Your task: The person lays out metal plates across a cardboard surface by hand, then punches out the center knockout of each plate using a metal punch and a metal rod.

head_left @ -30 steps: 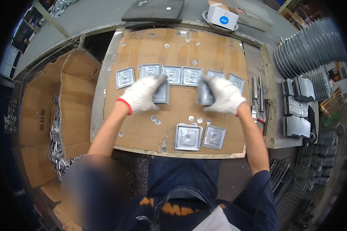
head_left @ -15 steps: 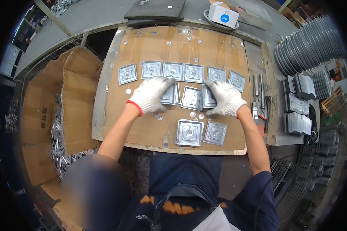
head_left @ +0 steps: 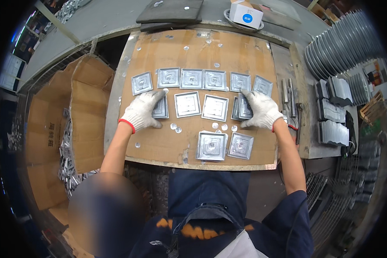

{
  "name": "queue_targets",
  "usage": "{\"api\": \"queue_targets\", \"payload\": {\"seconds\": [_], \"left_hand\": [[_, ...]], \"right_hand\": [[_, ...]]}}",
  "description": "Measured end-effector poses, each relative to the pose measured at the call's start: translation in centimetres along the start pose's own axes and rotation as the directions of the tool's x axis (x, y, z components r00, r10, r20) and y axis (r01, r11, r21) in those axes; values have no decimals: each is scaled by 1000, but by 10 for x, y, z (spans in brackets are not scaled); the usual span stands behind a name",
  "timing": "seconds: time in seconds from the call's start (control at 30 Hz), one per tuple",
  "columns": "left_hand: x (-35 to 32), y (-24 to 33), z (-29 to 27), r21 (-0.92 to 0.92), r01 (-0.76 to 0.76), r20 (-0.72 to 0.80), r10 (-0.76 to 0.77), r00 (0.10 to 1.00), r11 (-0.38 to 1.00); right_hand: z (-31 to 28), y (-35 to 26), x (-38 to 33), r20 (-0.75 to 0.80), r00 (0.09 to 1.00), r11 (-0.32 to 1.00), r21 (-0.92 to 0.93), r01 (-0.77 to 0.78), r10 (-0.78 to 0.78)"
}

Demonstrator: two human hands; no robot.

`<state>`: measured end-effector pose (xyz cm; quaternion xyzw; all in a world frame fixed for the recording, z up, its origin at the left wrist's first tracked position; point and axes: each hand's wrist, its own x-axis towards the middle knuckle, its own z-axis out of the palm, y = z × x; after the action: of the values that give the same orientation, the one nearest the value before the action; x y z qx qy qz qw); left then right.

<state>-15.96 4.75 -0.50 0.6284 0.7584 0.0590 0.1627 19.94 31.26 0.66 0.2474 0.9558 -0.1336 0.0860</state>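
Square silver-grey metal plates with stepped, concentric relief (head_left: pixel 191 79) lie across the centre of the frame, on a broad brown cardboard sheet (head_left: pixel 159 56) that covers the worktop. An open brown cardboard box (head_left: pixel 89 92) occupies the left of the frame, with small shiny metal pieces (head_left: pixel 66 167) inside. At the upper right is a large bank of grey round, ridged discs (head_left: pixel 339 49); below it are stacked bundles of thin light-grey plates (head_left: pixel 332 131). Dark grey flat mats (head_left: pixel 170 12) lie at the top centre, and a white carton with a blue round mark (head_left: pixel 246 15) to their right.

The left hand, in a white knitted glove with a red cuff (head_left: pixel 140 110), left of centre, pinches one square plate between fingers at its upper edge and thumb at its lower edge. The right hand, similarly gloved (head_left: pixel 263 110), right of centre, pinches another in the same way; the edge of a further plate shows beside it. Between the hands, two square plates lie apart from both. Six form a row above; two more positions are occupied below. Slender metal tools (head_left: pixel 291 94) lie at the right edge of the sheet. Small round silvery spots (head_left: pixel 178 130) dot the cardboard.
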Motion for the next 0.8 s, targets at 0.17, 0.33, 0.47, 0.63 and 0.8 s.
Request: {"api": "queue_targets", "payload": {"seconds": [0.17, 0.33, 0.47, 0.63, 0.8], "left_hand": [[-10, -1, -7, -34, 73, 12, -72, 997, 997], [-20, -14, -4, -42, 130, -7, -130, 991, 991], [-10, -12, 5, -63, 130, -101, -136, 986, 989], [-16, 4, -8, -109, 190, -82, -199, 977, 976], [-52, -35, -17, 49, 234, -136, -225, 965, 971]], "right_hand": [[-19, 9, -30, 15, 992, 991, -47, -127, 128], [-11, 29, -47, 55, 975, 972, -106, -210, 217], [-10, 33, -48, 79, 954, 950, -144, -278, 291], [2, 48, -55, 2, 969, 965, -94, -244, 245], [1, 53, -61, -10, 968, 966, -71, -250, 250]]}}
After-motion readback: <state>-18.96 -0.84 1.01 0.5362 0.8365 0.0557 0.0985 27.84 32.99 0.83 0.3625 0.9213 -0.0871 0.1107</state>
